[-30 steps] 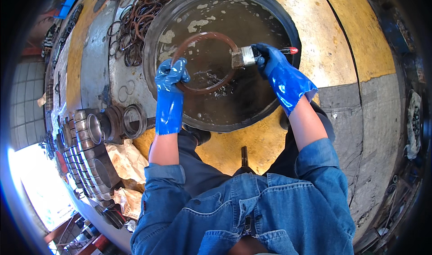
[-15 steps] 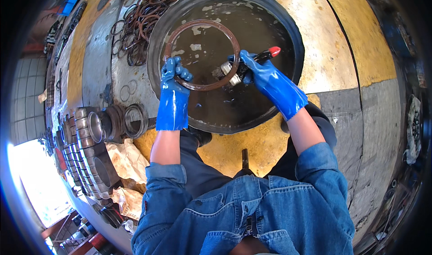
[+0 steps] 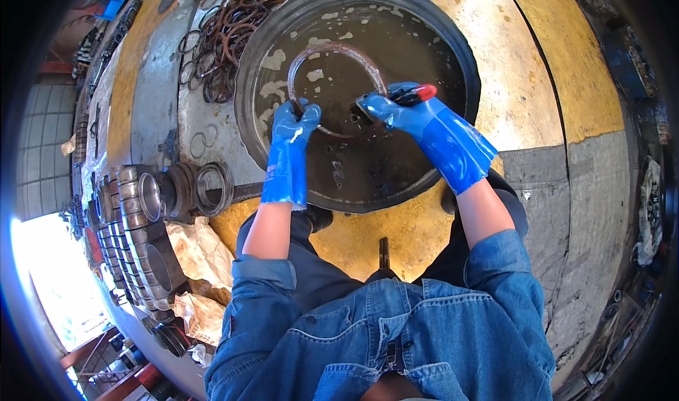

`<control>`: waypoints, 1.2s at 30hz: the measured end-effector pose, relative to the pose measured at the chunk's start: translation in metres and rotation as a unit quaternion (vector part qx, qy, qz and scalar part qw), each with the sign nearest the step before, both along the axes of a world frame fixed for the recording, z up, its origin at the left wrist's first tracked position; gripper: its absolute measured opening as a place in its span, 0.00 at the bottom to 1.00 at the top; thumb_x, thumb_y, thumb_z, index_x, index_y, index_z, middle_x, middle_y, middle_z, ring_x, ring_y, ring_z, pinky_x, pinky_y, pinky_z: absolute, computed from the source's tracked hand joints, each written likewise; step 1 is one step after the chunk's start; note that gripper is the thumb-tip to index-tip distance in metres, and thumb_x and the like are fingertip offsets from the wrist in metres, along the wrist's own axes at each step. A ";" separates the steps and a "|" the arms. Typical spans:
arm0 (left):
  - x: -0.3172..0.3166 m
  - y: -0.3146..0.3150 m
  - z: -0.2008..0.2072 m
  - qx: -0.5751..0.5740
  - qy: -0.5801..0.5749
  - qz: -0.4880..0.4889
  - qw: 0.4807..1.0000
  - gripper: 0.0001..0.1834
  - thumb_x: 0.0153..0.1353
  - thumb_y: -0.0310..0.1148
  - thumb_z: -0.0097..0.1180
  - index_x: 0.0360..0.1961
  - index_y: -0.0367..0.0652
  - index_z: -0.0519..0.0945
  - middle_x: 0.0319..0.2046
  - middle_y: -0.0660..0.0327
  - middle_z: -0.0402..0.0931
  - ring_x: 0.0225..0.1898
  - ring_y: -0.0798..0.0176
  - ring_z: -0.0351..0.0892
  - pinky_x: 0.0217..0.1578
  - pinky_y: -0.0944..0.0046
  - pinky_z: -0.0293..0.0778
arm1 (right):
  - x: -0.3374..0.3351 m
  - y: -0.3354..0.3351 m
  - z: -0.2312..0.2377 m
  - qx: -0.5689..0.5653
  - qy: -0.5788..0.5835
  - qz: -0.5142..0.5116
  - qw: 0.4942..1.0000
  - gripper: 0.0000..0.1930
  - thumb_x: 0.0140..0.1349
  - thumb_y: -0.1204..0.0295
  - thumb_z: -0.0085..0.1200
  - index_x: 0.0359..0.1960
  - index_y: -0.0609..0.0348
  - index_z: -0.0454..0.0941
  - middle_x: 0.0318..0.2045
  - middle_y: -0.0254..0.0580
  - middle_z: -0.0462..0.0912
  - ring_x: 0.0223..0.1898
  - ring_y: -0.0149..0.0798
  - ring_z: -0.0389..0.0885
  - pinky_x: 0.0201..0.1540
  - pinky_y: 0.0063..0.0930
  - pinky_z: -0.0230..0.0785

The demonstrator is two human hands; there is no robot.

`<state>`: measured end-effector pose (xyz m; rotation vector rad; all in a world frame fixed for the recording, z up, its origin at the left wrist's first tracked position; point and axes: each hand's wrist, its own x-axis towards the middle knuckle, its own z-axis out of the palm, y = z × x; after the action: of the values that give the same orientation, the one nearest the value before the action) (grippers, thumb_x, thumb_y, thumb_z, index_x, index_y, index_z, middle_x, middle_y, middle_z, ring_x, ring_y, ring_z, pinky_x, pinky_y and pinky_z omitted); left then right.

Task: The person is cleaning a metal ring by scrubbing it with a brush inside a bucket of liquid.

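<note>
Both my hands wear blue rubber gloves over a wide black basin [image 3: 460,54] of dark oily liquid. My left hand [image 3: 296,121] grips the lower left edge of a large rusty brown ring [image 3: 332,49], held tilted above the liquid. My right hand [image 3: 396,107] is closed on a brush with a red handle tip [image 3: 426,91]; its head presses against the ring's lower right edge and is mostly hidden by the glove.
A heap of rusty rings [image 3: 237,26] lies left of the basin. Several metal sleeves and bearing-like rings [image 3: 170,189] stand in rows at the left, beside crumpled paper bags [image 3: 201,252]. The floor [image 3: 537,61] is painted yellow and grey.
The ring and both hands have shifted slightly lower and toward the basin's middle. The brush has moved from the ring's right side down to its lower right edge.
</note>
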<state>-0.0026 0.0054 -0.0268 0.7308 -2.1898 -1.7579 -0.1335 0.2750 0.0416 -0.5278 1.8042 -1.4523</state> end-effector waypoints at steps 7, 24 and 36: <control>-0.019 0.068 0.095 -0.569 0.090 -0.212 0.789 0.43 0.43 0.37 0.79 0.64 0.50 0.77 0.59 0.52 0.80 0.60 0.43 0.79 0.61 0.49 0.75 | 0.012 0.002 -0.013 0.127 0.461 0.162 0.863 0.09 0.57 0.66 0.66 0.39 0.50 0.86 0.39 0.46 0.87 0.41 0.58 0.85 0.43 0.46 0.79; -0.008 0.045 0.044 -0.182 -0.140 -0.108 0.967 0.19 0.62 0.36 0.69 0.52 0.42 0.84 0.36 0.58 0.86 0.37 0.66 0.84 0.41 0.63 0.79 | -0.019 0.028 -0.027 0.034 -0.031 -0.138 0.989 0.15 0.64 0.64 0.62 0.44 0.63 0.87 0.39 0.41 0.90 0.40 0.33 0.88 0.45 0.31 0.79; -0.010 0.046 0.033 -0.060 0.019 -0.167 0.984 0.20 0.59 0.33 0.70 0.51 0.39 0.82 0.41 0.57 0.86 0.41 0.65 0.86 0.43 0.61 0.81 | 0.008 -0.002 -0.009 -0.211 -0.083 -0.179 0.957 0.16 0.63 0.62 0.68 0.43 0.63 0.87 0.35 0.38 0.88 0.33 0.30 0.83 0.36 0.25 0.76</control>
<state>-0.0124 0.0509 0.0066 0.3114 -2.4811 -1.7442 -0.1256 0.2734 0.0326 -0.2777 1.5100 -2.0900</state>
